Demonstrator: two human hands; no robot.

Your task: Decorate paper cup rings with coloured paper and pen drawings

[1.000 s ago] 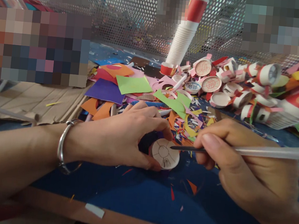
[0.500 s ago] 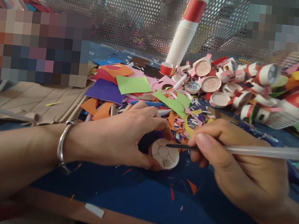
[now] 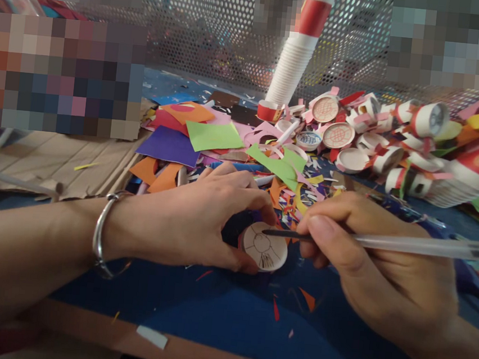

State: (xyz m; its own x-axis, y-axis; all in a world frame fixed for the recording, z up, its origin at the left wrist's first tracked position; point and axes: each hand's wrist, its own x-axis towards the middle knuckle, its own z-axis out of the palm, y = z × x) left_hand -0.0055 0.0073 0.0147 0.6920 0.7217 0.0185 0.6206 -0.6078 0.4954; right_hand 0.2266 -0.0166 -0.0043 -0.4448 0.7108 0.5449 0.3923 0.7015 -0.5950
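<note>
A small round paper cup piece (image 3: 273, 250), pale face up with dark drawn lines on it, rests low on the blue table. Thumb and fingers of my left hand (image 3: 206, 216) curl around its left side and hold it. In my right hand (image 3: 375, 266) is a pen (image 3: 419, 245) with a clear barrel, pinched near its dark front end. The pen's tip lies over the upper part of the drawing; whether it touches is hard to tell. Small red and orange scraps (image 3: 307, 300) lie in front of the cup piece.
Coloured paper sheets (image 3: 169, 145) and cuttings spread behind my hands. A tall stack of paper cups (image 3: 291, 60) leans before a perforated metal screen (image 3: 220, 25). Several cut cup pieces (image 3: 339, 135) are heaped at the right. Corrugated cardboard (image 3: 51, 156) lies at the left.
My right hand and the pen have shifted slightly left, so the tip sits a little further left on the drawing. My left hand and the cup piece have stayed in place.
</note>
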